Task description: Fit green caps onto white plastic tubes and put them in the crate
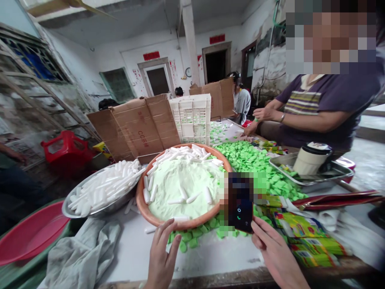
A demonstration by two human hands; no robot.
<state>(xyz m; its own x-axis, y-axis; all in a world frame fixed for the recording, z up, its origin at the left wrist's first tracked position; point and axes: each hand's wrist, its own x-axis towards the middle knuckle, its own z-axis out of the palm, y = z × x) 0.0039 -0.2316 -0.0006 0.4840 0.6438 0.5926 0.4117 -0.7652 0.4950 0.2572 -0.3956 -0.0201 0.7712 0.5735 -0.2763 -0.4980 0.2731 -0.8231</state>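
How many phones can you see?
1: the phone in the person's right hand, by the big brown basin. More might be hidden behind the cardboard.

Powder [173, 182] is pale green, basin [197, 223] terracotta, phone [241, 200] apparently black.

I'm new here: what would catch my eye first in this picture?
Probably the orange tub at the centre, holding pale green powder and white tubes. Bright green pieces spread to its right, and nearer, the right hand holds a phone.
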